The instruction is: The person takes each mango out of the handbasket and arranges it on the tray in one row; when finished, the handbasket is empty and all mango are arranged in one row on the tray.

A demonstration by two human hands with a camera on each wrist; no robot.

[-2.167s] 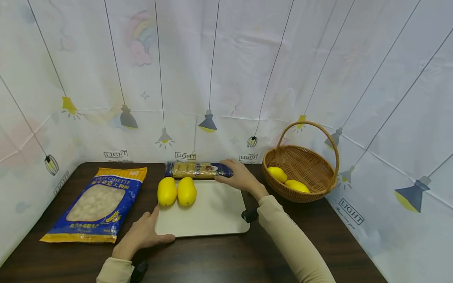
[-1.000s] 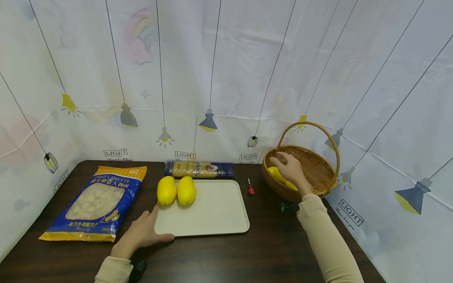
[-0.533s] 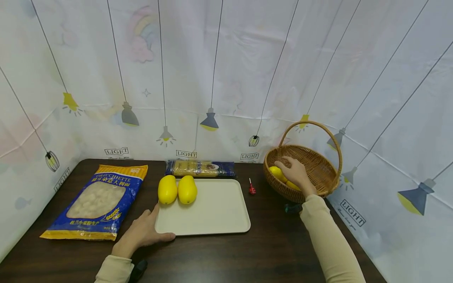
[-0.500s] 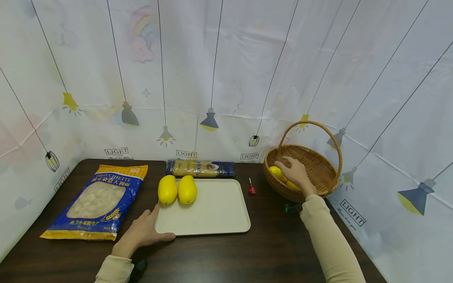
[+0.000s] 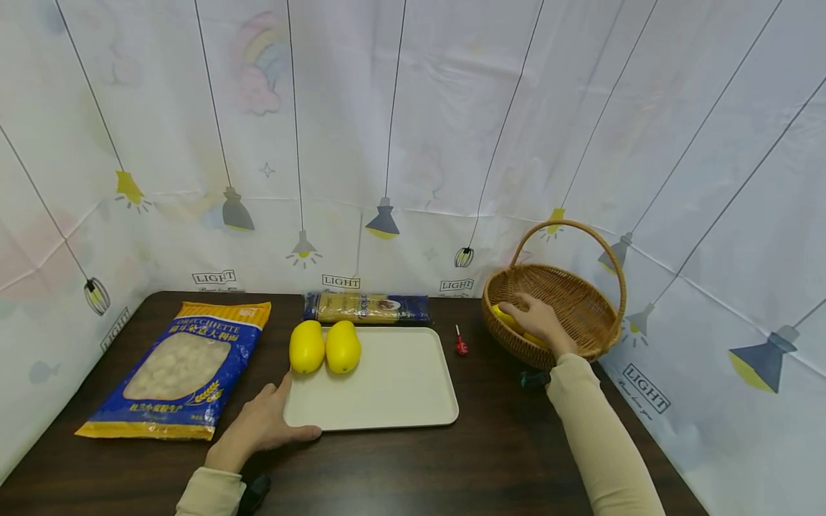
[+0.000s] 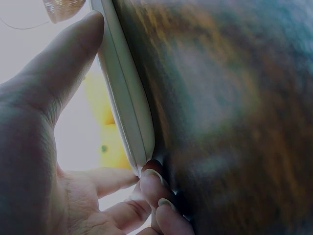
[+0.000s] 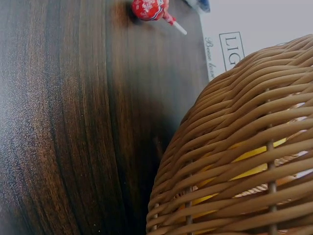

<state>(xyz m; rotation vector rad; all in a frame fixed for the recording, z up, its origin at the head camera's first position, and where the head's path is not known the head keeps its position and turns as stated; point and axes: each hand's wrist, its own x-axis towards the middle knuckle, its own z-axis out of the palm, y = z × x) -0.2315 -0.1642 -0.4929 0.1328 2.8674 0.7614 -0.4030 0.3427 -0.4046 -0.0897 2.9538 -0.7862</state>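
right hand (image 5: pixel 538 320) down inside the basket (image 5: pixel 600 319), draped over a mango (image 5: pixel 502 314) by the near-left wall. looks curled round it, fingers hiding most of the fruit, only a yellow end poking out left of the knuckles. second mango barely peeking out below the palm. wrist view just shows wicker with yellow glowing through the weave (image 7: pixel 254 161), so no clean look at the grip itself.

left hand (image 5: pixel 261 423) flat on the bench (image 5: pixel 400 466), fingers relaxed, thumb along the tray's near edge and fingers at its left corner (image 6: pixel 132 127). bracing the tray (image 5: pixel 387 387), not lifting.

key relation: tray lies left of the basket, well apart from it, with a lollipop (image 5: pixel 459 345) on the bench between. two mangoes (image 5: pixel 325 347) already on the tray's far-left corner, touching, long axes pointing away from the person. bare tray to their right, on the side nearer the right hand. right hand way closer to the basket fruit, left nowhere near.

pasta pack (image 5: pixel 366 307) behind the tray, big blue bag (image 5: pixel 181 369) off to the left.
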